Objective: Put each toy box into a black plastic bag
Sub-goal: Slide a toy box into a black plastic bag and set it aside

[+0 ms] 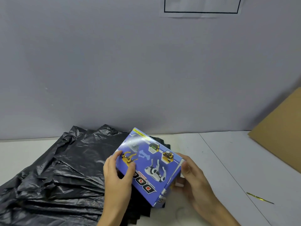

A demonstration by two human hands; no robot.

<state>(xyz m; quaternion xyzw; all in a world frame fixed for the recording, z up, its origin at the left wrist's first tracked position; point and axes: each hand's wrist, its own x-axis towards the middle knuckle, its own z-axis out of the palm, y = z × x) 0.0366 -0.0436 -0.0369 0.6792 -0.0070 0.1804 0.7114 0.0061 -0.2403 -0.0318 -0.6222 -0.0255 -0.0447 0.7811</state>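
- A blue toy box with robot-dog pictures is held tilted above the right edge of a pile of black bags; its printed face points up and its lettering reads upside down in the head view.
- The left hand grips the box's left side, thumb across the printed face near the yellow dog picture, the other fingers curled under the box.
- The right hand holds the box's right end, thumb pressed on the narrow side panel and fingers wrapped beneath.
- The bags lie flat and crumpled, stacked in loose layers, on a white table and reach back to the grey wall.
- The box is outside the bags; none of them shows an open mouth.
- A brown cardboard sheet leans in at the right edge, well apart from the box.
- A thin gold twist tie lies on the table to the right of the right hand.
- A white paper with a black outline hangs on the wall at the top.
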